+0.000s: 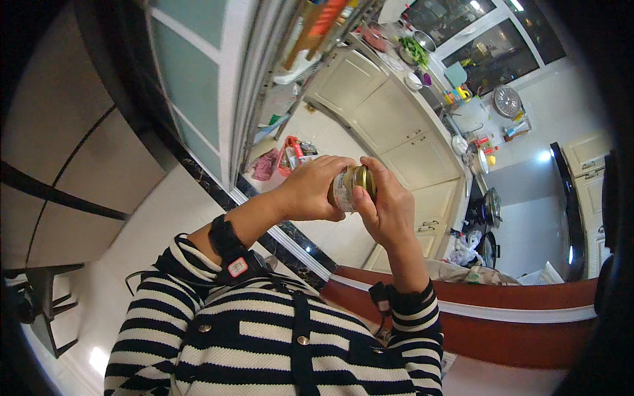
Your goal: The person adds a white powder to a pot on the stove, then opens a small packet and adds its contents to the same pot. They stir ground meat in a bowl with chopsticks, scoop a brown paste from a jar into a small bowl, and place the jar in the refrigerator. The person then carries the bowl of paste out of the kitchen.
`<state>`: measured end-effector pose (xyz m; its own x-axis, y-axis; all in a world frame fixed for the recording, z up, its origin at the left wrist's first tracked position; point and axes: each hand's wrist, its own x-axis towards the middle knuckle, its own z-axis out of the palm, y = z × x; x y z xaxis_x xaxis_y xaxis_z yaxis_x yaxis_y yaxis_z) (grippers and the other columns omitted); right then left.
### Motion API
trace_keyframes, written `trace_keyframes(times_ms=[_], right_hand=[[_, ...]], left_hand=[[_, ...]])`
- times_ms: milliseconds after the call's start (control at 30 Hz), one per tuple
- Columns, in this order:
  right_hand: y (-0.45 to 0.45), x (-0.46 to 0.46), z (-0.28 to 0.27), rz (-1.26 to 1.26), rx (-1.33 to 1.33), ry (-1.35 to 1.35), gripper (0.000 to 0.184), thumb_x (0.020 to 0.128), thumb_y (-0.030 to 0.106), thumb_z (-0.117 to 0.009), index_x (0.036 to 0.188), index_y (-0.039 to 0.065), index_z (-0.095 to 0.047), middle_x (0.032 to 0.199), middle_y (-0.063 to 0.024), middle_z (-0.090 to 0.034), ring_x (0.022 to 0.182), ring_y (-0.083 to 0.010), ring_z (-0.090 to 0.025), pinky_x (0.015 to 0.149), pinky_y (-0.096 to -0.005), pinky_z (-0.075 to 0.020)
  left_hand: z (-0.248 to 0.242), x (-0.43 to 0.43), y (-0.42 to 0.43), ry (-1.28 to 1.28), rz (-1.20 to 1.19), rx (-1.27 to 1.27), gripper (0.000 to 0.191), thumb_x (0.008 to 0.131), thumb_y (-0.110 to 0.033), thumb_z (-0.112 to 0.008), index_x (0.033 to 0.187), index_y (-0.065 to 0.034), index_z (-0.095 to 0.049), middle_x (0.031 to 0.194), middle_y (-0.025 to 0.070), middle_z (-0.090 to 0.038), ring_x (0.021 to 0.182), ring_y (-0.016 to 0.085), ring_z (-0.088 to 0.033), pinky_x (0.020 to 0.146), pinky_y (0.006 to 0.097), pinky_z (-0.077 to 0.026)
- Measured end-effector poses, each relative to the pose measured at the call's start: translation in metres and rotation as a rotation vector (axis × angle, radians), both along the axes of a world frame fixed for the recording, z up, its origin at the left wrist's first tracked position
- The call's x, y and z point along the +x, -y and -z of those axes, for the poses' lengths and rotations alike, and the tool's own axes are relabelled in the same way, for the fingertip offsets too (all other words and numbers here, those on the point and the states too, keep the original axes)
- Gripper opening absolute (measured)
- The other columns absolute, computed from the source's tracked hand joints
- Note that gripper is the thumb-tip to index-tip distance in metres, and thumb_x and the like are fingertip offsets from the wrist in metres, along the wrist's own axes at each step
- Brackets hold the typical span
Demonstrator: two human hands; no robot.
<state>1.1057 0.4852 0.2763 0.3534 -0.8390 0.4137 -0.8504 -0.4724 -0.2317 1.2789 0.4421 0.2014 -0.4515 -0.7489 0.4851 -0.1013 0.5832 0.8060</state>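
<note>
A small glass jar (343, 190) with a printed label and a gold metal lid (364, 179) is held up in front of my chest, lying on its side. My left hand (312, 185) wraps round the body of the jar from the left. On the other side, my right hand (389, 203) grips the gold lid between thumb and fingers. The lid sits on the jar. What the jar contains is partly hidden by the label and my fingers.
A sliding glass door (198, 84) stands at the left, its track crossing the floor. Beyond are cream cabinets (391, 114), a counter with green vegetables (413, 51), a stove with pans, and a red basket (287, 156) on the floor. A red-brown panel (495, 336) lies at right.
</note>
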Motion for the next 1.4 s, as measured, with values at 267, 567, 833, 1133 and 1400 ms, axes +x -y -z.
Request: trace_keyframes(times_ms=[267, 567, 833, 1133, 1400], right_hand=[[0.002, 0.166, 0.008, 0.182, 0.158, 0.016, 0.045, 0.093, 0.044, -0.052, 0.119, 0.007, -0.054, 0.08, -0.0191, -0.063, 0.068, -0.0355, -0.065, 0.058, -0.0434, -0.0511], [0.016, 0.287, -0.013, 0.249, 0.839, 0.353, 0.067, 0.094, 0.052, -0.053, 0.123, -0.008, -0.051, 0.071, -0.0177, -0.063, 0.059, -0.0268, -0.063, 0.047, -0.0366, -0.0481], [0.013, 0.329, -0.029, -0.297, 0.191, -0.113, 0.055, 0.093, 0.042, -0.056, 0.131, 0.002, -0.051, 0.11, -0.0217, -0.061, 0.094, -0.0384, -0.062, 0.083, -0.0425, -0.0499], [0.002, 0.363, 0.011, -0.421, -0.046, 0.353, 0.029, 0.088, 0.016, -0.059, 0.112, 0.001, -0.06, 0.105, -0.0203, -0.063, 0.09, -0.0365, -0.064, 0.078, -0.0392, -0.052], [0.002, 0.421, 0.041, -0.38, 0.158, 0.431, 0.029, 0.089, 0.02, -0.061, 0.109, 0.0, -0.061, 0.103, -0.0202, -0.064, 0.094, -0.0357, -0.064, 0.082, -0.0398, -0.0509]], left_hand=[[0.003, 0.15, -0.011, 0.044, -0.3, -0.27, 0.057, 0.064, -0.016, -0.072, 0.116, -0.0033, -0.053, 0.103, 0.0142, -0.059, 0.098, 0.034, -0.056, 0.086, 0.0437, -0.044], [0.006, 0.278, -0.026, 0.236, -0.442, -0.263, 0.062, 0.064, -0.019, -0.076, 0.12, -0.0076, -0.053, 0.11, 0.0098, -0.058, 0.108, 0.029, -0.053, 0.092, 0.0404, -0.041], [-0.007, 0.333, -0.044, 0.023, -0.295, 0.06, 0.078, 0.058, -0.029, -0.088, 0.123, -0.0065, -0.052, 0.117, 0.0146, -0.059, 0.111, 0.034, -0.055, 0.096, 0.041, -0.044], [-0.005, 0.345, -0.057, -0.137, -0.265, 0.049, 0.077, 0.058, -0.019, -0.085, 0.125, -0.0034, -0.051, 0.115, 0.0179, -0.06, 0.107, 0.037, -0.057, 0.093, 0.0418, -0.046], [0.03, 0.378, -0.083, -0.023, -0.559, 0.05, 0.079, 0.062, -0.019, -0.084, 0.129, -0.0025, -0.046, 0.119, 0.0199, -0.057, 0.11, 0.04, -0.055, 0.094, 0.0441, -0.046]])
